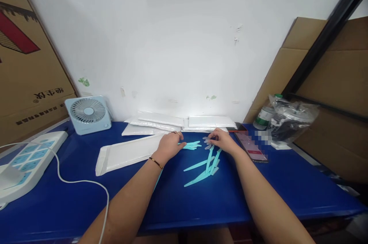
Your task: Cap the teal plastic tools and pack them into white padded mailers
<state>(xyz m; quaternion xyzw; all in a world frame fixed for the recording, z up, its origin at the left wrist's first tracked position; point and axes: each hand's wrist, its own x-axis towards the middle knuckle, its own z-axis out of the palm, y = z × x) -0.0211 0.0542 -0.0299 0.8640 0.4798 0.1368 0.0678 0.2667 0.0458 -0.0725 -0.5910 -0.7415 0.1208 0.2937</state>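
Note:
Several slim turquoise sticks [191, 145] poke out to the right from under my left hand [170, 146]. Its fingers are curled and the thumb presses on them. My right hand [222, 140] has thumb and fingertips pinched together at several translucent, pale stick ends [207, 141]. How many it grips is hidden. Below it, more loose turquoise sticks [202, 173] lie crossed on the blue tabletop [172, 205], some with pale, wider ends. A long white padded mailer [126, 154] lies flat, its right end behind my left hand.
Further white padded mailers [155, 123] are piled against the wall. A small blue fan [88, 114] and a power strip [34, 159] with a white cable [83, 181] stand left. To the right are a phone [250, 146], a bottle [263, 116] and a plastic-wrapped item [293, 121].

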